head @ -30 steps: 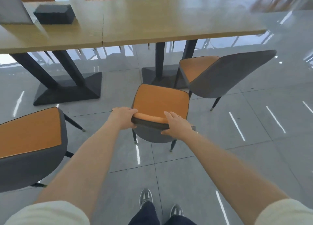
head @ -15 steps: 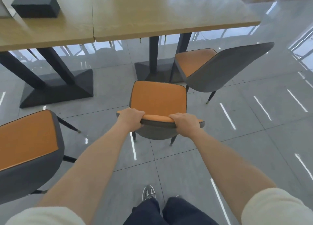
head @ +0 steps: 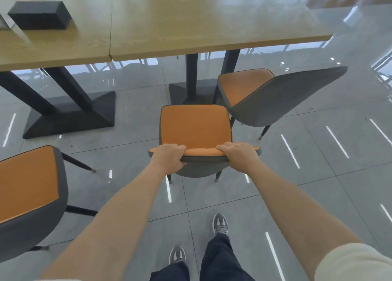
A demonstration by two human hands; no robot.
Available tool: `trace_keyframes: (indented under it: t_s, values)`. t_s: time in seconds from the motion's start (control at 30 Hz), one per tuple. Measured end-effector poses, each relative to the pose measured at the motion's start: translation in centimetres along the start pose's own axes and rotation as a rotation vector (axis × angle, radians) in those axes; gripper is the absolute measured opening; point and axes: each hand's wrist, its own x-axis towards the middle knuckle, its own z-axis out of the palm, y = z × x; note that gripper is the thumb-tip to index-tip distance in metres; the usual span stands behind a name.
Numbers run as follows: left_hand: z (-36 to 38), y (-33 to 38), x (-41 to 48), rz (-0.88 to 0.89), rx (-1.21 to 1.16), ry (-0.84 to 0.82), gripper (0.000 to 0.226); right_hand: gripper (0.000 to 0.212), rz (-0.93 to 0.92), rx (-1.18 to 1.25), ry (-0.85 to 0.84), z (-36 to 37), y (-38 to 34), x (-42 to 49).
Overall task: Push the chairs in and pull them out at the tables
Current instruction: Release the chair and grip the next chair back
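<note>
A single head-worn wide-angle camera looked forward and steeply down from standing height, close over the outstretched arms, taking in the counter (head: 212, 22) ahead and the floor (head: 318, 174) underfoot.

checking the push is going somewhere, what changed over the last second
Both hands, left hand and right hand, have kept their grip on the backrest top of the middle chair and slid outward toward its corners. The chair has squared up toward the table. The chair on the right, the chair on the left and the black box stayed put.
</note>
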Motion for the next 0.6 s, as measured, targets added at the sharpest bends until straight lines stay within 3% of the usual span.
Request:
trace_keyframes:
  t_s: [0.13, 0.6]
  values:
    - [-1.9, 1.7, 5.0, -0.087, -0.091, -0.029, 0.022, 0.04, -0.061, -0.028, 0.019, -1.4, 5.5, 3.5]
    - [-2.9, 0.8, 10.7, -0.178, -0.119, 0.01, 0.023, 0.042, -0.154, -0.047, 0.012, -3.2, 9.8, 9.7]
